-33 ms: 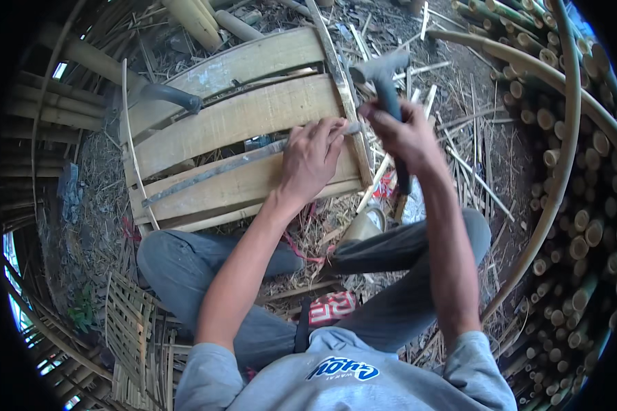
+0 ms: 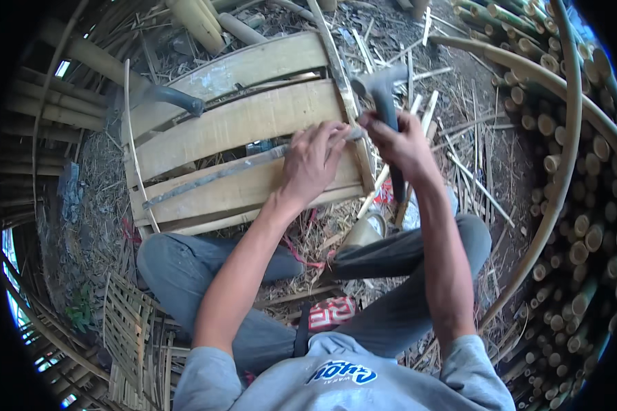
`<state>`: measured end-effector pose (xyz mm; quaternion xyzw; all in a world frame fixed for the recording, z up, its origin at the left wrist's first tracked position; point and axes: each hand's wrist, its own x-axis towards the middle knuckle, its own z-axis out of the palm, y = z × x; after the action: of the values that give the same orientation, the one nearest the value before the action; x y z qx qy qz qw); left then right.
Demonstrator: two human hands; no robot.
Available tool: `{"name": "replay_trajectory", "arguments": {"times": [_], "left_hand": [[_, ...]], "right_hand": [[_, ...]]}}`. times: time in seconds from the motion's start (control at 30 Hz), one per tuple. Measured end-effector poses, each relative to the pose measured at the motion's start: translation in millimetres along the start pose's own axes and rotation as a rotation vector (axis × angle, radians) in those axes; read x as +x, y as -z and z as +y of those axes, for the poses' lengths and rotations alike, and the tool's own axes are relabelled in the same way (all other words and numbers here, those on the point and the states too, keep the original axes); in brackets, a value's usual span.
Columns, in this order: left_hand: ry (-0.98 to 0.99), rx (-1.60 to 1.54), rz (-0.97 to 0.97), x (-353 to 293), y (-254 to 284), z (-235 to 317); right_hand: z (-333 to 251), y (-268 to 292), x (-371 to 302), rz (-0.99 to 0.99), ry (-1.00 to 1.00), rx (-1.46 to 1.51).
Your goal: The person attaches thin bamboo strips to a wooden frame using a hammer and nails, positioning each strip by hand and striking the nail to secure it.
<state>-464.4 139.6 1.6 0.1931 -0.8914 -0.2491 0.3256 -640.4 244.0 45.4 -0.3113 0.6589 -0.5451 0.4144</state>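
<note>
My right hand (image 2: 403,145) is closed around the dark handle of a hammer (image 2: 385,106). The hammer's head is raised just beyond the right end rail (image 2: 341,75) of a panel of pale bamboo slats (image 2: 247,123). Lying along the near part of that panel is a narrow grey bamboo strip (image 2: 216,179). My left hand (image 2: 308,164) rests over the strip close to its right end, fingers bent down around it. Whether a nail sits between those fingertips is too small to tell.
Stacked bamboo poles (image 2: 576,240) fill the right side, with a curved pole (image 2: 559,185) in front. A dark tube-like piece (image 2: 178,98) reaches over the panel's left part. Bamboo offcuts (image 2: 473,175) litter the ground. A woven bamboo piece (image 2: 127,329) lies at lower left.
My right hand and the hammer have shifted slightly down and left, nearer the rail. My left hand stays on the strip.
</note>
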Motion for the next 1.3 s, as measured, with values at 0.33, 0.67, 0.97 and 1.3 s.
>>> {"name": "replay_trajectory", "arguments": {"times": [0.33, 0.67, 0.97, 1.3], "left_hand": [[0.396, -0.273, -0.004, 8.9, 3.4, 3.2], [0.249, -0.166, 0.004, 18.2, -3.2, -4.9], [0.197, -0.181, -0.027, 25.1, -8.1, -8.8], [0.112, -0.091, 0.031, 20.0, -12.0, -6.2]], "right_hand": [[42.0, -15.1, 5.8, 0.030, -0.021, -0.006], [49.1, -18.3, 7.3, 0.043, 0.108, -0.058], [48.6, -16.9, 4.4, 0.057, 0.161, -0.034], [39.7, -4.1, -9.8, 0.206, 0.051, 0.075]]}}
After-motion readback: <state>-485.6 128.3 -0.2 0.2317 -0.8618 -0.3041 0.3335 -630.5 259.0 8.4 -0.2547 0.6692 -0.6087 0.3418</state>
